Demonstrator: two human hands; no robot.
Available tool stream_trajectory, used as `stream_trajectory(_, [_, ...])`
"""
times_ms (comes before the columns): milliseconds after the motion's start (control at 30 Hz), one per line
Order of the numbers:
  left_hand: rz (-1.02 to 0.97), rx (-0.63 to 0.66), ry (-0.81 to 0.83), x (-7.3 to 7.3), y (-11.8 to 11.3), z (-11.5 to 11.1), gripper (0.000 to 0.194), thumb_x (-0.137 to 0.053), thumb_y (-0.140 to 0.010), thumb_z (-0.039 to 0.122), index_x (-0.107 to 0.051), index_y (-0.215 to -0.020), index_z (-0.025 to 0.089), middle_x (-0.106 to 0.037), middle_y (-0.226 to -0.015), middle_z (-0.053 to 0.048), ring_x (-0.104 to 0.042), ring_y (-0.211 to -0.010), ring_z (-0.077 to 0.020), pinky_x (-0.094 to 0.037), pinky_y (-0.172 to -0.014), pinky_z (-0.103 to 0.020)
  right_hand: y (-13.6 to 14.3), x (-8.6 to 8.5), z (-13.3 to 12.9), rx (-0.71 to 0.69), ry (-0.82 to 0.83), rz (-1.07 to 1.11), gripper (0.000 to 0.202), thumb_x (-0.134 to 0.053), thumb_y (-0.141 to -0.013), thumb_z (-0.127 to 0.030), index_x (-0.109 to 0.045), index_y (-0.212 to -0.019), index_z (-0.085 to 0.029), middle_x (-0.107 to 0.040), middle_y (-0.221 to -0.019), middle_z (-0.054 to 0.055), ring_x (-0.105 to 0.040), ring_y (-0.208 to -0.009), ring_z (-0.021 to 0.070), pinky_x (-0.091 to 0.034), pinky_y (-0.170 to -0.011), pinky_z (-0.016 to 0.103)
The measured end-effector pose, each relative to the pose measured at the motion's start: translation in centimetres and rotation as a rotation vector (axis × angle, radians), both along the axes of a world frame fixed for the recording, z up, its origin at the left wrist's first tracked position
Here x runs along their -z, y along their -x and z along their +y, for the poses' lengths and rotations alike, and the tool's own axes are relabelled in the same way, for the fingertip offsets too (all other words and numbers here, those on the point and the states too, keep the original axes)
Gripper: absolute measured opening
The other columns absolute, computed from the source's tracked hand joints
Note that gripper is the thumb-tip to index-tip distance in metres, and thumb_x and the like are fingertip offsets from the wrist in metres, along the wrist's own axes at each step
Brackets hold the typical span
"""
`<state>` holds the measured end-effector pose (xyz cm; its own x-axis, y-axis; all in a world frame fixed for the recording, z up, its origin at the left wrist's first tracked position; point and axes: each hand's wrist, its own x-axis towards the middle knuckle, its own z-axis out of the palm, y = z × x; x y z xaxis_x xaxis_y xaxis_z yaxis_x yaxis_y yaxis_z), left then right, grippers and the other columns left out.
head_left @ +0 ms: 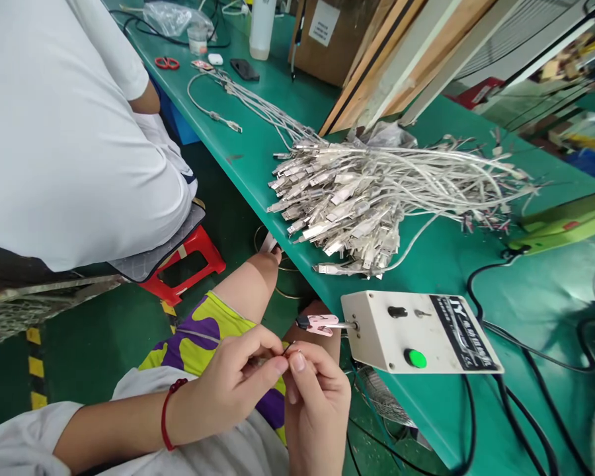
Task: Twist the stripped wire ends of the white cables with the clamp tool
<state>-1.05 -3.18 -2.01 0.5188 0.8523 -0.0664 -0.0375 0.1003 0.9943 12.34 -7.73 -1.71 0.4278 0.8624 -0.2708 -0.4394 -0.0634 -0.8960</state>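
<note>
My left hand (238,380), with a red bead bracelet (171,410) at its wrist, is closed in a pinch above my lap. Against its fingertips my right hand (317,400) pinches as well, thumb against forefinger. Between the two sets of fingertips show thin wires (289,346), dark and reddish; most of their length is hidden by the fingers. Just beyond my hands, a pink clip (322,324) with a dark tip sticks out on a metal shaft from a white machine box (377,330) that has a green button (415,358).
A big heap of grey USB cables (347,198) lies on the green table (287,231). More USB cables (262,109), red-handled scissors (166,63) and a cardboard box (322,39) are farther back. A person in white (79,132) sits on a red stool (188,264) at left. Black cords (540,396) cross the right side.
</note>
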Motion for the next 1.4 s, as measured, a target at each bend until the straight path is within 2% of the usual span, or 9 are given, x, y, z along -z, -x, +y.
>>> stream_trajectory(100, [-0.025, 0.024, 0.051, -0.3, -0.1, -0.4, 0.032, -0.066, -0.112, 0.048, -0.066, -0.099, 0.019, -0.06, -0.076, 0.001, -0.047, -0.06, -0.0111, -0.033, -0.054, -0.024, 0.4, -0.4, 0.4, 0.093, -0.075, 0.033, 0.039, -0.088, -0.094, -0.053, -0.077, -0.074, -0.022, -0.041, -0.052, -0.007, -0.035, -0.049, 0.0092, -0.036, -0.049, 0.021])
stream_trajectory(200, [-0.091, -0.068, 0.104, -0.5, -0.3, -0.7, 0.035, -0.066, -0.112, 0.052, -0.066, -0.098, 0.019, -0.056, -0.074, 0.002, -0.047, -0.063, -0.0115, -0.036, -0.057, -0.023, 0.6, -0.3, 0.4, 0.161, -0.148, -0.031, 0.039, -0.08, -0.101, -0.052, -0.074, -0.077, -0.023, -0.043, -0.055, -0.006, -0.039, -0.052, 0.0108, -0.039, -0.05, 0.021])
stream_trajectory(433, [-0.128, -0.084, 0.133, -0.5, -0.5, -0.7, 0.038, -0.066, -0.112, 0.056, -0.067, -0.103, 0.019, -0.055, -0.079, 0.002, -0.05, -0.068, -0.0121, -0.041, -0.062, -0.023, 0.4, 0.7, -0.8, -0.005, -0.079, -0.155, 0.022, -0.091, -0.093, -0.046, -0.085, -0.097, -0.025, -0.067, -0.068, -0.001, -0.062, -0.061, 0.014, -0.056, -0.059, 0.024])
stream_trajectory(700, [-0.188, -0.065, 0.177, -0.8, -0.5, -0.9, 0.034, -0.067, -0.112, 0.052, -0.067, -0.105, 0.019, -0.062, -0.084, 0.0, -0.055, -0.073, -0.0125, -0.046, -0.066, -0.023, 0.0, 0.4, -0.7, 0.057, -0.038, -0.133, 0.023, -0.098, -0.084, -0.046, -0.091, -0.084, -0.024, -0.066, -0.055, 0.0, -0.043, -0.044, 0.0076, -0.038, -0.042, 0.019])
stream_trajectory(833, [-0.222, -0.055, 0.21, -0.5, -0.6, -1.0, 0.028, -0.071, -0.111, 0.048, -0.068, -0.107, 0.02, -0.069, -0.09, -0.002, -0.063, -0.077, -0.0132, -0.053, -0.07, -0.022, 0.1, 0.2, -0.6, 0.057, -0.025, -0.066, 0.027, -0.098, -0.083, -0.049, -0.091, -0.085, -0.023, -0.054, -0.047, -0.004, -0.031, -0.041, 0.006, -0.031, -0.041, 0.02])
stream_trajectory(933, [-0.243, -0.055, 0.208, -0.1, -0.8, -1.2, 0.023, -0.073, -0.11, 0.043, -0.07, -0.107, 0.02, -0.073, -0.093, -0.003, -0.068, -0.081, -0.0137, -0.056, -0.074, -0.021, 0.3, 0.0, -0.5, 0.068, -0.015, 0.02, 0.027, -0.098, -0.083, -0.05, -0.09, -0.087, -0.024, -0.057, -0.054, -0.004, -0.031, -0.044, 0.0059, -0.035, -0.044, 0.021])
stream_trajectory(1033, [-0.253, -0.046, 0.193, 0.1, -1.1, -1.3, 0.018, -0.072, -0.111, 0.039, -0.073, -0.109, 0.021, -0.075, -0.097, -0.003, -0.07, -0.085, -0.0131, -0.056, -0.077, -0.019, 0.7, -0.3, -0.5, 0.077, -0.046, 0.102, 0.027, -0.094, -0.087, -0.051, -0.086, -0.084, -0.025, -0.069, -0.071, 0.002, -0.049, -0.053, 0.0104, -0.049, -0.054, 0.024])
stream_trajectory(1167, [-0.254, -0.046, 0.202, 0.2, -1.1, -1.4, 0.019, -0.074, -0.11, 0.04, -0.075, -0.112, 0.021, -0.076, -0.101, -0.005, -0.071, -0.09, -0.0139, -0.057, -0.08, -0.02, 1.4, -0.2, -0.4, 0.108, -0.088, 0.167, 0.027, -0.09, -0.092, -0.049, -0.081, -0.084, -0.025, -0.068, -0.078, 0.002, -0.065, -0.071, 0.0154, -0.058, -0.067, 0.025])
stream_trajectory(1400, [-0.352, -0.043, 0.388, 0.4, -1.4, -1.1, 0.033, -0.077, -0.107, 0.05, -0.07, -0.105, 0.018, -0.059, -0.07, 0.003, -0.053, -0.064, -0.0108, -0.043, -0.062, -0.021, 2.2, 0.0, 0.0, 0.127, -0.102, 0.204, 0.026, -0.087, -0.097, -0.047, -0.079, -0.088, -0.024, -0.066, -0.073, -0.002, -0.044, -0.048, 0.0064, -0.042, -0.047, 0.018])
